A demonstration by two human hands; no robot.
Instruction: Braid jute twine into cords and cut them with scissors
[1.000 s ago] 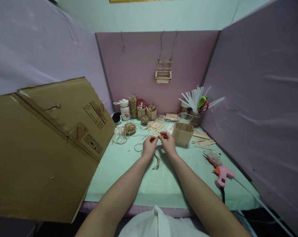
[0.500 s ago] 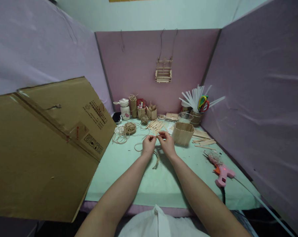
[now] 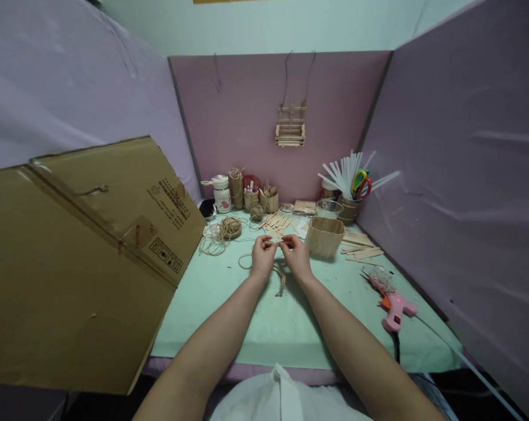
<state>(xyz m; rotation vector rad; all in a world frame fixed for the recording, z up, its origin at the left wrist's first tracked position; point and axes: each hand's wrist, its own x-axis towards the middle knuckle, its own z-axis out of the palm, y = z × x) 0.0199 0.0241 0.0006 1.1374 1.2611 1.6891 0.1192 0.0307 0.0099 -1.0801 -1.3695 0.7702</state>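
Observation:
My left hand (image 3: 263, 255) and my right hand (image 3: 294, 255) meet above the middle of the table, thumbs and fingertips pinched on a length of jute twine. Below them dangles a short braided-looking tail of the twine (image 3: 282, 283), ending in loose strands. A loop of the same twine (image 3: 244, 262) lies on the cloth left of my left hand. Just right of my right hand stands a box of wooden craft sticks (image 3: 325, 238). Behind my hands, loose craft sticks (image 3: 277, 222) are spread out. The exact crossing of the twine between my fingertips is too small to make out.
A pink glue gun (image 3: 396, 310) with a lit red light lies at the right. A large cardboard sheet (image 3: 93, 263) leans in from the left. Twine balls (image 3: 230, 228), a white bottle (image 3: 222, 194) and a pot with scissors (image 3: 350, 209) stand farther back.
The hanging tail of twine has swung a little to the right and turned. The fingers of my left hand have shifted slightly; both hands stay in nearly the same place.

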